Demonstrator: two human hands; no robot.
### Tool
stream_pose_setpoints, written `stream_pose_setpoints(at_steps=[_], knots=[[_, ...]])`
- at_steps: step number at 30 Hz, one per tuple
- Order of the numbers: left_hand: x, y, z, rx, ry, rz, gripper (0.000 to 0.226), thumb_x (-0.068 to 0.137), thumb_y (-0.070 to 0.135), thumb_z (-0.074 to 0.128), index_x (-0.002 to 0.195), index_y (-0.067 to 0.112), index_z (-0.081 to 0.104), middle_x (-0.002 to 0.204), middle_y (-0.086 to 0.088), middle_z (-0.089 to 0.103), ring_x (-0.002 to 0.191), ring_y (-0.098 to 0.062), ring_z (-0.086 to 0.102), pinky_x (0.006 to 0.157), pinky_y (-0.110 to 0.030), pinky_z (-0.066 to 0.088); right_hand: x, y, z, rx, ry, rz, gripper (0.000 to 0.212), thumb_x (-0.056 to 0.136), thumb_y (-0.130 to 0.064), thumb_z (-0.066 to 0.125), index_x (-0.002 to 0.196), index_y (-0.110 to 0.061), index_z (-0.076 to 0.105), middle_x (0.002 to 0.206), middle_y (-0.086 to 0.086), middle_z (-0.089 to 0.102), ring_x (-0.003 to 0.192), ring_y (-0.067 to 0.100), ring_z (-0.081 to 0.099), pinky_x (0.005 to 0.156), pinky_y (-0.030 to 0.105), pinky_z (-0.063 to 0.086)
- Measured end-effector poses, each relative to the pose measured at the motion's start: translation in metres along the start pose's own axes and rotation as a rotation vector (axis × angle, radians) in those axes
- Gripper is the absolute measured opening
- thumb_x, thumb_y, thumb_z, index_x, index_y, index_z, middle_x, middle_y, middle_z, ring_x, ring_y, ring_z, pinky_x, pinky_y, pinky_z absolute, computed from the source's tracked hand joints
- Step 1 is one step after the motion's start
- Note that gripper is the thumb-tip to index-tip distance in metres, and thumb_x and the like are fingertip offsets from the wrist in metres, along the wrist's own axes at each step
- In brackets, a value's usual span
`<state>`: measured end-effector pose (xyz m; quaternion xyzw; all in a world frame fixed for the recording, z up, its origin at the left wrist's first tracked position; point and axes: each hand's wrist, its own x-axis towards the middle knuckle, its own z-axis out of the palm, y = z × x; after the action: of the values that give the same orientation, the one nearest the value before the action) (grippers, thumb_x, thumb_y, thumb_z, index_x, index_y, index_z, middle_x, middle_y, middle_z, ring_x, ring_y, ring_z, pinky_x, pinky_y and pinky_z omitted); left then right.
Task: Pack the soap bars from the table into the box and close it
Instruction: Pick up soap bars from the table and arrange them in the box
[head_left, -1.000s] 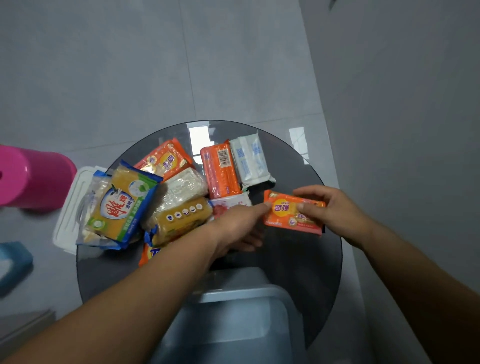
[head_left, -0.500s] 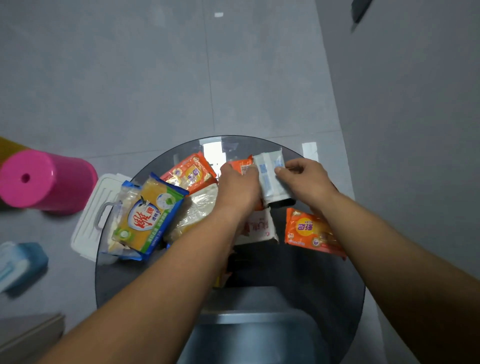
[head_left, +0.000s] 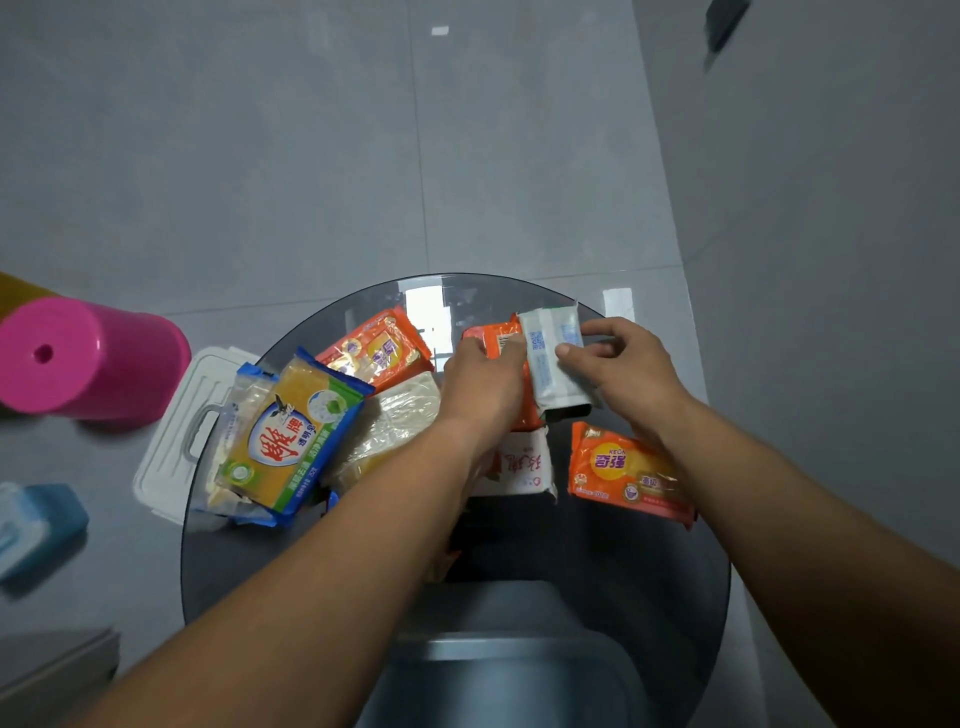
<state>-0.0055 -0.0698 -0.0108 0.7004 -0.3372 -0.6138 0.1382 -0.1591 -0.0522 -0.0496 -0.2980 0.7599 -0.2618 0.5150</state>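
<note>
The right hand (head_left: 623, 374) pinches a white-and-blue soap packet (head_left: 551, 364) between thumb and fingers, lifting it just above the round glass table (head_left: 639, 571). Touching it, the left hand (head_left: 483, 387) curls over an orange barcode bar (head_left: 496, 338). Another orange bar (head_left: 623, 470) lies flat under the right wrist.

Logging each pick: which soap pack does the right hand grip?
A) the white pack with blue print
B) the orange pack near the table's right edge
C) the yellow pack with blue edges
A: the right hand pinches the white pack with blue print, thumb on top.
</note>
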Motion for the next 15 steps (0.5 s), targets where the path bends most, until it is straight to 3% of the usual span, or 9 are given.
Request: stream_pose_setpoints(at_steps=[3, 5, 7, 9, 12, 15], knots=[[0.000, -0.007, -0.002, -0.019, -0.037, 0.015, 0.010, 0.103, 0.043, 0.047, 0.101, 0.033, 0.044, 0.096, 0.010, 0.062, 0.084, -0.007, 0.064, 0.062, -0.023, 0.045, 0.000, -0.001, -0.002, -0.012, 0.005, -0.029, 0.047, 0.084, -0.028, 0.078, 0.125, -0.019, 0.056, 0.100, 0.006, 0.069, 0.084, 0.017, 0.072, 0.058, 0.027, 0.057], [0.000, -0.012, -0.002, -0.048, -0.061, 0.018, 0.019, 0.103, 0.044, 0.048, 0.114, 0.029, 0.048, 0.101, 0.009, 0.064, 0.087, -0.006, 0.066, 0.062, -0.020, 0.046, -0.001, -0.001, -0.002, -0.007, 0.009, -0.047, 0.049, 0.084, -0.025, 0.078, 0.126, -0.019, 0.053, 0.103, 0.002, 0.067, 0.086, 0.014, 0.070, 0.059, 0.026, 0.057], [0.000, -0.014, -0.002, -0.070, -0.094, 0.014, 0.043, 0.102, 0.047, 0.048, 0.137, 0.022, 0.045, 0.116, 0.005, 0.066, 0.096, -0.010, 0.068, 0.070, -0.021, 0.049, 0.000, 0.000, -0.003, 0.021, 0.001, -0.047, 0.050, 0.086, -0.023, 0.077, 0.128, -0.020, 0.050, 0.110, 0.002, 0.068, 0.090, 0.015, 0.072, 0.063, 0.025, 0.059], [-0.001, -0.017, -0.003, -0.094, -0.108, 0.012, 0.052, 0.102, 0.049, 0.046, 0.146, 0.022, 0.039, 0.112, 0.008, 0.065, 0.093, -0.006, 0.067, 0.069, -0.019, 0.047, 0.000, 0.001, -0.005, 0.071, 0.000, -0.030, 0.048, 0.087, -0.021, 0.075, 0.128, -0.021, 0.050, 0.112, 0.007, 0.072, 0.091, 0.019, 0.074, 0.063, 0.025, 0.060], [0.002, -0.020, -0.005, -0.161, -0.117, 0.005, 0.049, 0.102, 0.052, 0.044, 0.140, 0.022, 0.043, 0.103, 0.012, 0.065, 0.082, 0.000, 0.068, 0.062, -0.018, 0.046, -0.003, -0.003, -0.012, 0.161, 0.055, -0.040, 0.042, 0.088, -0.020, 0.074, 0.125, -0.023, 0.053, 0.112, 0.006, 0.074, 0.094, 0.017, 0.075, 0.063, 0.021, 0.057], [0.006, -0.022, -0.006, -0.214, -0.118, 0.008, 0.051, 0.100, 0.060, 0.041, 0.133, 0.023, 0.051, 0.107, 0.006, 0.073, 0.076, 0.006, 0.073, 0.065, -0.021, 0.047, -0.008, -0.011, -0.010, 0.262, 0.039, -0.048, 0.044, 0.087, -0.021, 0.075, 0.126, -0.022, 0.055, 0.106, 0.002, 0.076, 0.091, 0.014, 0.076, 0.071, 0.028, 0.059]])
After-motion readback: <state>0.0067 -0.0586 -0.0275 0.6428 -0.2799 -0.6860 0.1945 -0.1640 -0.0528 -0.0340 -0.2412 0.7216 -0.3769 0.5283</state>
